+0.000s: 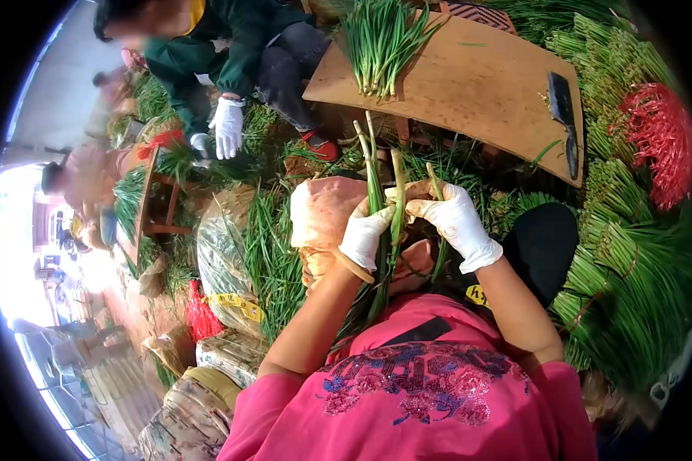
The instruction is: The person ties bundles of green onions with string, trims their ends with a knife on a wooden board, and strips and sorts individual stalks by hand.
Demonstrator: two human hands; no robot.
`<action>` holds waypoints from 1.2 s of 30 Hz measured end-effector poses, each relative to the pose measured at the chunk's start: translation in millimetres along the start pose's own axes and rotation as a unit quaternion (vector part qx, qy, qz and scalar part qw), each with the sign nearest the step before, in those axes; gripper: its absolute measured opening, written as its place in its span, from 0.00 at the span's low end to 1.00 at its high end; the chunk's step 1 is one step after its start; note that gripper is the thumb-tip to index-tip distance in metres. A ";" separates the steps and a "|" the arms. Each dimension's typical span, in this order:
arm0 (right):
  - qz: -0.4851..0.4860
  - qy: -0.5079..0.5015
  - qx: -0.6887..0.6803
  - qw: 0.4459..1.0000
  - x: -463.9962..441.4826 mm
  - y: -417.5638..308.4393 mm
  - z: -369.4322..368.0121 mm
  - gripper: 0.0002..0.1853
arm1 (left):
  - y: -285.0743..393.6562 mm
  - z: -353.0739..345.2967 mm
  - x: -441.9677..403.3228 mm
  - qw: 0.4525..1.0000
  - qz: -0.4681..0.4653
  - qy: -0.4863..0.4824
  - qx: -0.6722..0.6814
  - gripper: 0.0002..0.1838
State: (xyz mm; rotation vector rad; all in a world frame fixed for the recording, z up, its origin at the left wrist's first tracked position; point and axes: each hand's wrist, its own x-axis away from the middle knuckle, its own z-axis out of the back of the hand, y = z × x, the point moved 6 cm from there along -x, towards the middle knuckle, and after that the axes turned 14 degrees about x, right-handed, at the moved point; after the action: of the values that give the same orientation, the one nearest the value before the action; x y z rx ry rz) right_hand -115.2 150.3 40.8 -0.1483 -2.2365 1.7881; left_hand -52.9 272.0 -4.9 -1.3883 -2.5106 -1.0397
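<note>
Holds green stalks [374, 184] in the closed left hand [367, 234], pinches another stalk [434, 182] in the right hand [461, 227], just nearside of the wooden board [469, 77]. Probably light, crisp, easily bruised: grasp gently near pale ends [369, 119].

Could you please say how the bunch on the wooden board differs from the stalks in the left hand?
The bunch has many stalks; the held stalks in the left hand are few. The bunch's pale ends point down the picture; the held stalks' pale ends point up. Both are partly green.
</note>
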 end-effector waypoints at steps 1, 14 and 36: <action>-0.005 -0.004 0.000 1.000 0.4 0.3 0.6 0.09 | -1.2 -1.5 -1.6 1.000 -0.013 0.010 -0.015 0.14; -0.132 0.042 -0.090 0.986 9.7 22.8 23.8 0.05 | 6.1 -13.6 18.1 0.990 -0.002 -0.002 -0.138 0.19; -0.062 0.095 0.196 0.974 4.2 19.5 23.7 0.08 | 23.7 -29.4 14.8 0.952 -0.167 0.023 -0.255 0.09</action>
State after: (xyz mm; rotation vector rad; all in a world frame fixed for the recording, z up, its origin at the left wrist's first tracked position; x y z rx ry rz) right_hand -127.5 133.6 17.8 -0.0912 -1.6891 2.0083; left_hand -50.1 273.4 35.5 -1.0122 -2.6093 -1.8683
